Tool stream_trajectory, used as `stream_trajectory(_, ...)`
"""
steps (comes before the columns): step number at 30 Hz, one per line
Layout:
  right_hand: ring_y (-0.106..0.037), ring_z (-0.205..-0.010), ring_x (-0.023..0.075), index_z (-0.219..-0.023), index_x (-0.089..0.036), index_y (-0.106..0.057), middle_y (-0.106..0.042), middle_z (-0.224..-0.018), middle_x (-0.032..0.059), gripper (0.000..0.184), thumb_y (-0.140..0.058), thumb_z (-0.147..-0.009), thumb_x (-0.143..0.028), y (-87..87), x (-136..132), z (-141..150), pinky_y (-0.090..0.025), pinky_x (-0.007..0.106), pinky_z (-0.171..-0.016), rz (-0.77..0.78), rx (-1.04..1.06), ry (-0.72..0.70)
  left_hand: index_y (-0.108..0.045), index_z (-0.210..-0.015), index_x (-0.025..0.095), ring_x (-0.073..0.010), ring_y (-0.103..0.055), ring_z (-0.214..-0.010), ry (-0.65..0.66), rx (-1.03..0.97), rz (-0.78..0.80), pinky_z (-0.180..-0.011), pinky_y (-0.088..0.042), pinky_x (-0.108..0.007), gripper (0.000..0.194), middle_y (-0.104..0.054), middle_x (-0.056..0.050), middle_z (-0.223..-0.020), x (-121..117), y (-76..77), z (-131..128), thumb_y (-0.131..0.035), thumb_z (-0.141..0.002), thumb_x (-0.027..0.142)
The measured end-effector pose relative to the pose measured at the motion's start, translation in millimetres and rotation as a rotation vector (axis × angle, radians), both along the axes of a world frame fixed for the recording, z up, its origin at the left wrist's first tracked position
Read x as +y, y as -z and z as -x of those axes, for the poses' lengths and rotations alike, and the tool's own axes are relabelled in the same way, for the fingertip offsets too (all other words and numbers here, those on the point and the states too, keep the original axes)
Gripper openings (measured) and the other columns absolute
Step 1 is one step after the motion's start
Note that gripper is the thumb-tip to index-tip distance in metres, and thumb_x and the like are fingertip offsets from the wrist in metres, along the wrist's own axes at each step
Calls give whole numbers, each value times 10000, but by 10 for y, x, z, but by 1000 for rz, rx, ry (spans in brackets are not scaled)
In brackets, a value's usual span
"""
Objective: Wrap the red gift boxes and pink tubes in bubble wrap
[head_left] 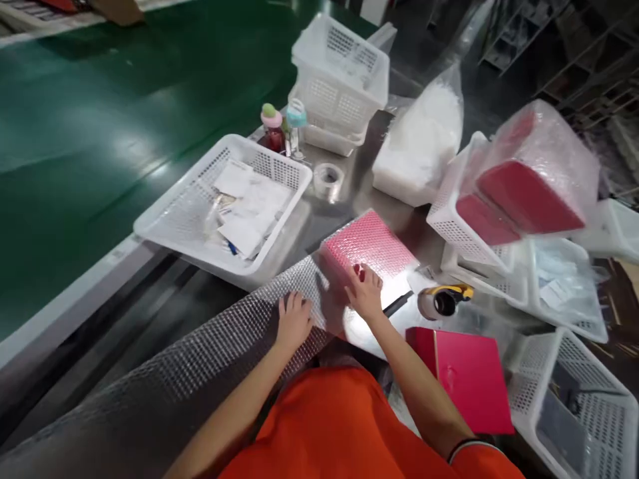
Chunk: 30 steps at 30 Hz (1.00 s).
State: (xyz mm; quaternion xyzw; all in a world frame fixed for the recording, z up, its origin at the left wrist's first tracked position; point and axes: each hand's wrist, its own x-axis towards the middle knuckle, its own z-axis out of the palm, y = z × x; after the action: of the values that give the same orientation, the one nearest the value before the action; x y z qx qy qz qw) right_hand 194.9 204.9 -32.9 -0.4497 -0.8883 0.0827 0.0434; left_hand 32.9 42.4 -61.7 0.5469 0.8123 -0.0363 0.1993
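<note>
We can't read the print on the white paper sheets (248, 216); the long clear bubble-wrap sheet (200, 356) runs out past the left edge.

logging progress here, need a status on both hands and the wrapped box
Left hand on bubble wrap. Right hand on pink wrapped box. Slim black item lies close to right hand.

A wide green surface (124, 113) with a pale edge runs along the left, catching whitish glare. Beside it stands a shiny metal table (359, 189). At upper right, racks (524, 30) rise over a dark floor, probably metal shelving, though blur hides details.
</note>
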Motion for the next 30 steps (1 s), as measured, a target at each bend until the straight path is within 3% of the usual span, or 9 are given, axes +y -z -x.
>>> stream_trajectory(5, -509, -1273, 425, -1545, -44, -345, -482, -1363, 318, 663, -397, -933, -294, 218, -68, -695, -425, 607, -1024, 138, 226, 869, -515, -1484, 196, -348, -516, -1330, 66, -18, 60, -1035, -481, -486, 574, -504, -182, -1543, 247, 17, 150, -554, -915, 261)
stream_trajectory(7, -562, -1206, 470, -1504, 39, -329, -493, -1304, 380, 740, -467, -901, -367, 378, -24, -790, -466, 635, -949, 248, 205, 1009, -499, -1495, 189, -353, -526, -1315, 82, -7, 69, -1023, -490, -478, 593, -473, -193, -1564, 299, 10, 196, -567, -911, 258)
stream_trajectory(10, -607, -1154, 482, -1446, 60, -376, -527, -1259, 396, 723, -492, -880, -375, 492, 72, -823, -485, 652, -908, 359, 197, 1049, -394, -1570, 173, -362, -566, -1277, 66, -2, 64, -994, -517, -458, 710, -293, -215, -1674, 396, -6, 256, -608, -901, 276)
stream_trajectory(13, -614, -1176, 449, -1401, 33, -444, -580, -1239, 365, 596, -388, -905, -293, 399, -58, -988, -491, 628, -941, 406, 235, 1001, -351, -1594, 174, -400, -520, -1341, 61, 31, 56, -1052, -485, -501, 823, -180, -211, -1719, 500, 1, 335, -691, -857, 307)
stream_trajectory(16, -566, -1285, 383, -1446, -39, -427, -585, -1321, 291, 568, -322, -944, -281, 230, -542, -1215, -476, 558, -1036, 363, 311, 877, -367, -1590, 211, -428, -328, -1501, 72, 50, 88, -1176, -341, -603, 889, -240, -173, -1712, 543, 36, 434, -768, -809, 343)
stream_trajectory(18, -595, -1252, 353, -1470, -101, -424, -613, -1303, 234, 550, -304, -982, -325, 159, -897, -1194, -484, 533, -1050, 342, 380, 673, -353, -1597, 226, -414, -269, -1537, 54, 12, 113, -1191, -311, -616, 922, -246, -163, -1713, 530, 68, 494, -788, -799, 377)
stream_trajectory(22, -655, -1170, 292, -1473, -190, -474, -639, -1327, 156, 503, -306, -1003, -248, 168, -1077, -453, -541, 452, -982, 488, 232, 190, -308, -1612, 176, -374, -246, -1562, -15, -17, 94, -1210, -313, -547, 1012, -179, -192, -1724, 475, 113, 561, -809, -773, 436)
stream_trajectory(26, -687, -1125, 259, -1546, -138, -391, -629, -1339, 189, 528, -314, -1025, -172, 259, -672, 587, -560, 356, -902, 495, -109, 52, -277, -1626, 191, -352, -241, -1570, -42, -28, 84, -1224, -306, -523, 1033, -184, -159, -1729, 464, 118, 576, -804, -760, 387)
stream_trajectory(30, -683, -1154, 265, -1566, -119, -352, -620, -1341, 214, 539, -285, -1032, -147, 332, -381, 1043, -564, 343, -905, 426, -239, -36, -280, -1626, 207, -325, -228, -1578, -70, -28, 91, -1238, -295, -505, 1047, -177, -128, -1733, 485, 126, 578, -819, -737, 336)
